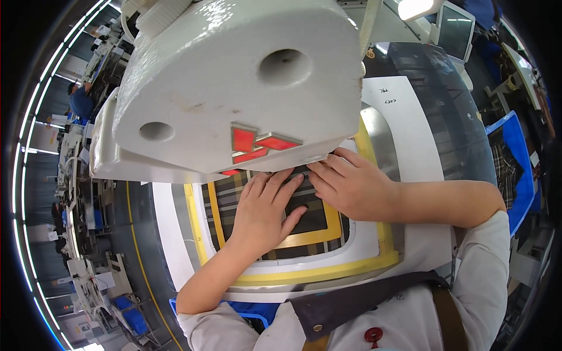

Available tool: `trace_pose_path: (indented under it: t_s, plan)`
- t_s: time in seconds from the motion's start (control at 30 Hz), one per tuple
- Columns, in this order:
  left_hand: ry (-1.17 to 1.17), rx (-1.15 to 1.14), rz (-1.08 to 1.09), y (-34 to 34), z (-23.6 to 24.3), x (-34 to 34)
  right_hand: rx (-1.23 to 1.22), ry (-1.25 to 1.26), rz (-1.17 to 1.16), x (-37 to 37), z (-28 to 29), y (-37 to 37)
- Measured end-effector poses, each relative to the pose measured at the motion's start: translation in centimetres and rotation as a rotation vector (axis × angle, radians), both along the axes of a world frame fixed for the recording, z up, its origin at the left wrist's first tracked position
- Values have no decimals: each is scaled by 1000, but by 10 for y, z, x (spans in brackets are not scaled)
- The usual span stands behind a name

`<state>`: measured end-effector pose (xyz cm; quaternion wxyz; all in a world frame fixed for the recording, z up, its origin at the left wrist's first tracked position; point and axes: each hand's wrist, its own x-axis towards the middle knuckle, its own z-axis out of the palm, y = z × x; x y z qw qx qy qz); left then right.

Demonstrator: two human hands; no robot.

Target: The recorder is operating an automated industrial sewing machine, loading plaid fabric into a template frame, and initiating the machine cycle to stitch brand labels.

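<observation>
Flat under both hands (263, 213), plaid fabric (231, 202), yellow frame (328, 231)

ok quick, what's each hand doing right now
Left hand: open, flat on the plaid fabric.
Right hand: open, fingers pressing the same fabric; grips nothing.

We have one head-worn fisheye view, looking steeply down from close above the white machine head (234, 82) and the yellow-edged work frame (316, 272).
</observation>
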<state>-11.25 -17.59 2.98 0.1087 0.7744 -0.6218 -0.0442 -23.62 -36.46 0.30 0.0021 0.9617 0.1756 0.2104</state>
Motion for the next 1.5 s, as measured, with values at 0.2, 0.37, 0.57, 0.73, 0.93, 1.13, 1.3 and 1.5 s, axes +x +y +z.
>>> trace_pose_path:
  t_s: [0.2, 0.37, 0.57, 0.73, 0.93, 1.13, 1.3, 1.5]
  plan:
    - [59, -45, -6, 2, 2, 6, 163, 16, 11, -13, 0, 5]
    - [69, -29, -18, 1, 2, 6, 134, 49, 192, -44, 1, 21]
    - [68, -50, -137, 5, 0, 3, 62, 48, 188, -45, 1, 23]
    - [180, -37, -203, 26, 10, -12, 85, 14, 193, -44, -3, 25]
    - [184, 48, -181, 33, 13, -16, 24, 44, 188, -42, 1, 24]
    - [217, 42, -178, 28, 11, -13, 70, 56, 193, -38, -3, 19]
    - [214, 21, -169, 26, 6, -12, 129, 34, 181, -35, -5, 15]
    - [182, 3, -166, 18, 6, -2, 288, 41, 132, -24, -5, 7]
